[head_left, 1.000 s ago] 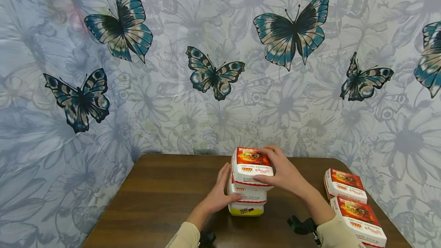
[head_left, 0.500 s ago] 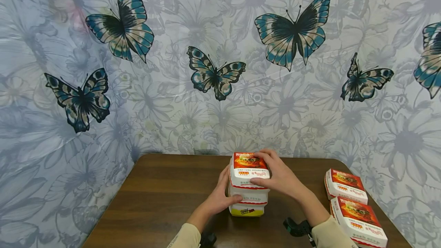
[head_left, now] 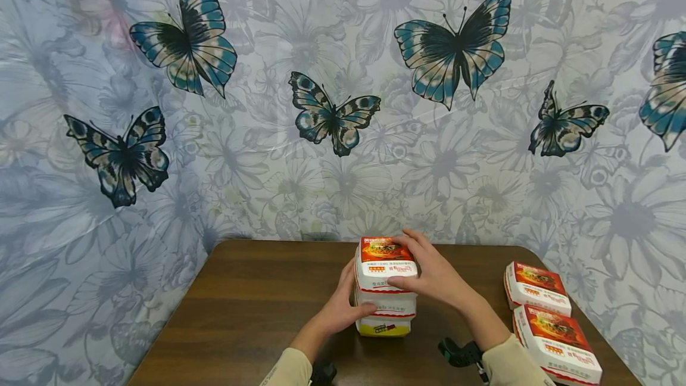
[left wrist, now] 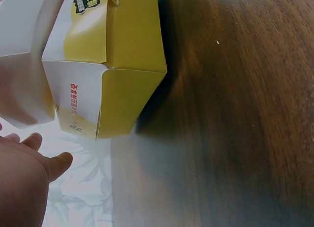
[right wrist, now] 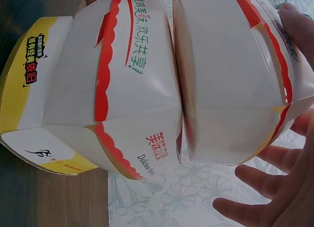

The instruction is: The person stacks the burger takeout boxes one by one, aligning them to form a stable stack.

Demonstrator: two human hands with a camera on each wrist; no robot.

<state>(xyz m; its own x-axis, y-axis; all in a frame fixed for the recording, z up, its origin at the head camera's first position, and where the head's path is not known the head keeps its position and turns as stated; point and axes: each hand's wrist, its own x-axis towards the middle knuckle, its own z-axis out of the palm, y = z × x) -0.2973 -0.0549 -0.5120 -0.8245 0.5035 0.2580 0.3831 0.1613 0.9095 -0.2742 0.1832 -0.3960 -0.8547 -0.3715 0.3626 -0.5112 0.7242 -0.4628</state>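
A stack of three paper burger boxes stands mid-table. At the bottom is a yellow-and-white box [head_left: 383,329], then a white box [head_left: 395,307] with a red scalloped edge. The top box [head_left: 375,268], with a red food picture on its lid, sits on them. My right hand [head_left: 436,276] holds this top box, thumb at its front and fingers towards the far right edge. The left hand [head_left: 334,310] rests along the stack's left side, fingers straight, thumb at the front of the middle box. A narrow gap shows between the upper two boxes in the right wrist view.
Two more red-topped burger boxes lie at the table's right side, a far one [head_left: 538,288] and a near one [head_left: 560,341]. Behind the brown wooden table [head_left: 257,296] hangs a butterfly-patterned cloth [head_left: 241,165].
My right hand has brought the top burger box slightly down and to the left, lining it up over the stack. The left hand has hardly moved.
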